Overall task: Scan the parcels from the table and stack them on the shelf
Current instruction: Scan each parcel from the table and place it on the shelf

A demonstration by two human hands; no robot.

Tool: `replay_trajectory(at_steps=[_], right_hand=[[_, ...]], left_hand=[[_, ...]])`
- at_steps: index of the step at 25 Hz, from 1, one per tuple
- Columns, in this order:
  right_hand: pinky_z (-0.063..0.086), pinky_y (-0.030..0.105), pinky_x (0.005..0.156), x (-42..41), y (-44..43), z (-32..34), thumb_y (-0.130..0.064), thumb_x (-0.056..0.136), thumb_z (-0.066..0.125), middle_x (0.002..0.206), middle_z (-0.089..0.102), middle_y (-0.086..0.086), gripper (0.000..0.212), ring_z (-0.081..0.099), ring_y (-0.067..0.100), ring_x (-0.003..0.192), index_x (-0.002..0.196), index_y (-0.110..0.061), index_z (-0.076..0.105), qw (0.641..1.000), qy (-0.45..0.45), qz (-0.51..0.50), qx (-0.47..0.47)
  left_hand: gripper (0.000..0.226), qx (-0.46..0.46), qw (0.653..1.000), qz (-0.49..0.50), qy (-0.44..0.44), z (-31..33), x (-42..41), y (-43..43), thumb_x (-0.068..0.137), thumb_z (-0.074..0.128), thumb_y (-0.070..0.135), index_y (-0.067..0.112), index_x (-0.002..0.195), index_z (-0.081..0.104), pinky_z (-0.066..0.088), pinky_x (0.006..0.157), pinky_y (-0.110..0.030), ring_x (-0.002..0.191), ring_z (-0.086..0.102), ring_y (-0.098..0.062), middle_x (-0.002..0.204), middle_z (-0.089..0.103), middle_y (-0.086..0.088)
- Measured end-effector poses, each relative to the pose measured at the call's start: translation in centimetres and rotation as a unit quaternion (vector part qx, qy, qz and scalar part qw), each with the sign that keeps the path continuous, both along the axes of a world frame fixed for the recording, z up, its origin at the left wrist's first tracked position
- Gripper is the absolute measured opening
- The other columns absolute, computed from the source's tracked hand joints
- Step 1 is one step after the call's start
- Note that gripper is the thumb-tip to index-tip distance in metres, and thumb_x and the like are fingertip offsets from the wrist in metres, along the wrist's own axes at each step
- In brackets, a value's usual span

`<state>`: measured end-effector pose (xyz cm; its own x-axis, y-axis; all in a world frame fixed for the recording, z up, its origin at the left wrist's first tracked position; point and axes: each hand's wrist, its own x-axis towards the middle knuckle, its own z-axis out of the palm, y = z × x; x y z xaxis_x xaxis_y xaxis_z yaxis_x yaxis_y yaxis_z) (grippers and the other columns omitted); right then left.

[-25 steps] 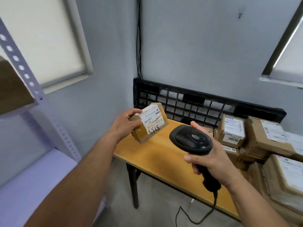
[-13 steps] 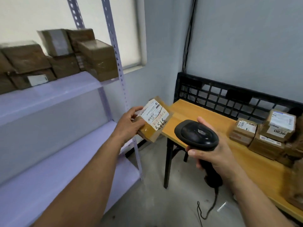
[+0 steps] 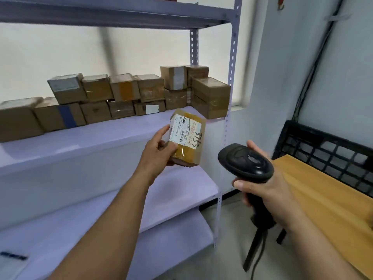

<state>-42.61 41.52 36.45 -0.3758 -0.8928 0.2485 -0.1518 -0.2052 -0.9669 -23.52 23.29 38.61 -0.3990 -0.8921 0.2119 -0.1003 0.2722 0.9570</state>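
Swung from wooden worktop [image 3: 323, 188] toward pale metal shelf [image 3: 101, 138]: left grip [image 3: 157, 152] clasps my taped cardboard parcel [image 3: 187, 138], right grip [image 3: 268, 190] the black handheld scanner [image 3: 245, 162]; I'd seat it flush.

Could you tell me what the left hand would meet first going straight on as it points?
The left hand with its taped brown parcel would probably meet the stacked brown cardboard boxes on the lilac shelf; depth unclear.
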Motion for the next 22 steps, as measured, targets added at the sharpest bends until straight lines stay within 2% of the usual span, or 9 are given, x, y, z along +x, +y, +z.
replay_trajectory(at_steps=[2, 5, 7, 9, 13, 15, 18, 20, 22], right_hand=[[0.044, 0.028, 0.04, 2.3, -2.4, 0.7, -0.003, 0.06, 0.079, 0.07, 0.067, 0.01, 0.101, 0.054, 0.028, 0.043, 0.143, -0.041, 0.036, 1.0, -0.005, 0.025, -0.01], [0.048, 0.036, 0.046, 5.7, -6.2, 1.4, -0.004, 0.06, 0.079, 0.079, 0.07, 0.013, 0.096, 0.054, 0.033, 0.046, 0.134, -0.051, 0.041, 0.998, 0.002, 0.066, -0.013], [0.048, 0.038, 0.047, 8.3, -8.7, 2.0, 0.004, 0.064, 0.082, 0.081, 0.071, 0.012, 0.1, 0.054, 0.033, 0.047, 0.139, -0.047, 0.039, 0.996, 0.014, 0.093, -0.011], [0.048, 0.037, 0.047, 10.7, -11.0, 2.6, 0.012, 0.072, 0.076, 0.078, 0.071, 0.01, 0.1, 0.055, 0.032, 0.047, 0.146, -0.04, 0.034, 0.994, 0.029, 0.109, -0.01], [0.051, 0.036, 0.047, 14.8, -15.2, 3.7, 0.012, 0.073, 0.074, 0.086, 0.07, 0.009, 0.098, 0.057, 0.03, 0.049, 0.146, -0.041, 0.035, 0.99, 0.045, 0.134, -0.011], [0.052, 0.036, 0.048, 16.8, -17.5, 4.2, 0.011, 0.073, 0.074, 0.09, 0.07, 0.011, 0.098, 0.058, 0.029, 0.049, 0.146, -0.041, 0.035, 0.989, 0.057, 0.138, -0.015], [0.054, 0.037, 0.05, 19.5, -20.7, 4.6, 0.01, 0.074, 0.075, 0.101, 0.068, 0.014, 0.097, 0.06, 0.028, 0.051, 0.146, -0.041, 0.035, 0.988, 0.08, 0.132, -0.017], [0.054, 0.037, 0.05, 20.9, -22.6, 4.7, 0.01, 0.074, 0.075, 0.102, 0.067, 0.013, 0.096, 0.06, 0.028, 0.051, 0.146, -0.04, 0.036, 0.989, 0.083, 0.125, -0.017], [0.055, 0.038, 0.05, 22.0, -23.9, 4.8, 0.01, 0.073, 0.075, 0.1, 0.068, 0.011, 0.095, 0.06, 0.027, 0.052, 0.143, -0.042, 0.037, 0.989, 0.085, 0.117, -0.017]], left_hand=[[0.05, -0.016, 0.999, 0.032, 0.006, 1.0, 3.5, -1.2, 0.098, 0.053, 0.02, 0.039, 0.142, 0.037, 0.057, 0.065, -0.021, 0.096, 0.063, -0.015, 0.108, 0.057, 0.005], [0.048, -0.033, 0.996, 0.081, 0.006, 2.2, 8.4, -3.0, 0.098, 0.053, 0.024, 0.039, 0.141, 0.037, 0.058, 0.066, -0.022, 0.1, 0.061, -0.017, 0.116, 0.055, 0.001], [0.049, -0.036, 0.992, 0.12, 0.012, 2.7, 11.9, -4.3, 0.098, 0.052, 0.025, 0.038, 0.143, 0.036, 0.058, 0.067, -0.024, 0.1, 0.061, -0.018, 0.119, 0.055, -0.001], [0.05, -0.037, 0.986, 0.159, 0.028, 3.1, 15.2, -5.9, 0.098, 0.052, 0.024, 0.038, 0.143, 0.037, 0.058, 0.067, -0.025, 0.1, 0.061, -0.016, 0.119, 0.056, -0.002], [0.049, -0.049, 0.97, 0.229, 0.059, 4.3, 20.7, -9.8, 0.098, 0.052, 0.025, 0.037, 0.143, 0.039, 0.059, 0.063, -0.026, 0.095, 0.063, -0.011, 0.122, 0.056, 0.002], [0.047, -0.061, 0.959, 0.265, 0.078, 5.4, 23.4, -12.5, 0.098, 0.053, 0.026, 0.034, 0.143, 0.042, 0.061, 0.07, -0.035, 0.094, 0.061, -0.008, 0.122, 0.053, 0.004], [0.049, -0.065, 0.942, 0.32, 0.074, 7.4, 27.2, -17.5, 0.091, 0.055, 0.039, 0.042, 0.139, 0.044, 0.06, 0.074, -0.047, 0.107, 0.06, -0.02, 0.122, 0.053, 0.001], [0.055, -0.061, 0.94, 0.332, 0.048, 8.6, 28.6, -20.4, 0.086, 0.051, 0.052, 0.051, 0.139, 0.038, 0.06, 0.074, -0.041, 0.105, 0.06, -0.021, 0.129, 0.052, -0.004], [0.054, -0.054, 0.937, 0.345, 0.019, 9.7, 28.9, -22.5, 0.095, 0.042, 0.045, 0.048, 0.146, 0.026, 0.05, 0.079, -0.029, 0.095, 0.054, -0.018, 0.137, 0.039, -0.009]])
